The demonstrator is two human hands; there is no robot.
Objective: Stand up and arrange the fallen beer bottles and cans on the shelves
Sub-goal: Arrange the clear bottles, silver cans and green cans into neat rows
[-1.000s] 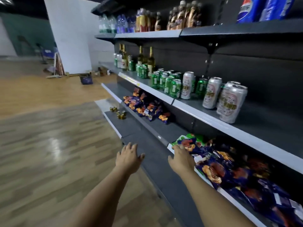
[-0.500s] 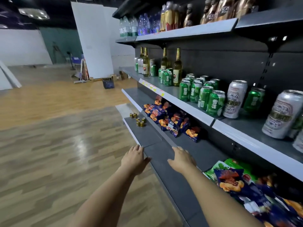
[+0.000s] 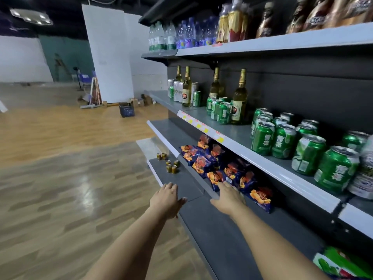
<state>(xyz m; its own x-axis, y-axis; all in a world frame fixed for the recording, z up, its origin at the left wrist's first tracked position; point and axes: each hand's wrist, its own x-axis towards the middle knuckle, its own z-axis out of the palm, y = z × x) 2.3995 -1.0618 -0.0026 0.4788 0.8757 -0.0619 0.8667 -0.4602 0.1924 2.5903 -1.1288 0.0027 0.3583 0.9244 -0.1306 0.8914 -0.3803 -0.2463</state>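
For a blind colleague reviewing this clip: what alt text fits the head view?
Two bare hands, left hand and right hand, reach open and empty over a grey lower shelf beside snack bags. On the shelf above, green beer cans and beer bottles stand upright.

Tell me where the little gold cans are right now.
In the head view, the little gold cans stand on the lowest grey shelf, left of the blue snack bags, beyond both hands.

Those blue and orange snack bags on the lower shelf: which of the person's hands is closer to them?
Right. The right hand reaches over the shelf edge, its fingertips at the snack bags. The left hand hangs farther out, over the bottom shelf near the floor side, holding nothing.
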